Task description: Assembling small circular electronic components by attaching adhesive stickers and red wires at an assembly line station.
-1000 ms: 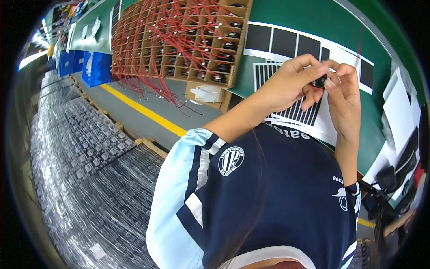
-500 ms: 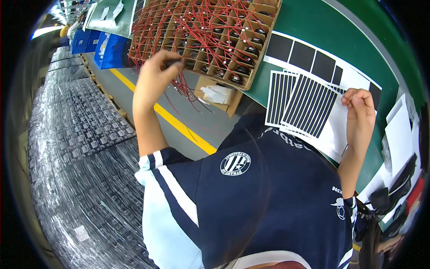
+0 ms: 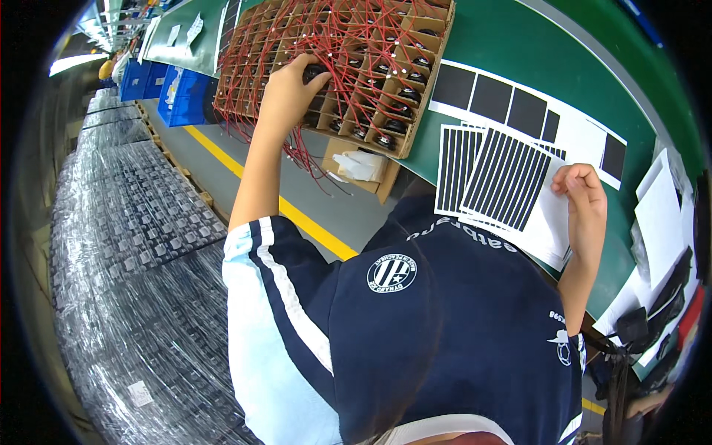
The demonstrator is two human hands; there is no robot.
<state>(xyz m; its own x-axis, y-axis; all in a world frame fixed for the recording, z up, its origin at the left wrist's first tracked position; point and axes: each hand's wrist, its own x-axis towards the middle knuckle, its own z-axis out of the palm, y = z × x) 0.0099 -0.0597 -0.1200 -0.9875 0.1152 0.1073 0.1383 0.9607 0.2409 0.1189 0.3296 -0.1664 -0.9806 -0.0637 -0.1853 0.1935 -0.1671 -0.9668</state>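
My left hand (image 3: 291,89) is over the near left part of a cardboard divider box (image 3: 415,122). Its thumb and fingers close around a small round black speaker (image 3: 314,72). Many similar black parts with thin red wires (image 3: 341,44) fill the cells, the wires tangled on top. My right hand (image 3: 582,189) hovers by the right edge of the striped sheets (image 3: 508,178), white with black strips. Its fingertips are pinched together; whatever they hold, if anything, is too small to make out.
Sheets with large black rectangles (image 3: 489,96) lie on the green table (image 3: 519,37) behind the striped ones. Blue bins (image 3: 182,96) stand at the far left. Plastic-wrapped stacks (image 3: 141,245) line the left floor. A small open carton (image 3: 363,167) sits below the divider box.
My left hand has moved right and away from me, from the box's near left edge to over its cells, with the round black part. My right hand stays pinched, slightly lower in view.
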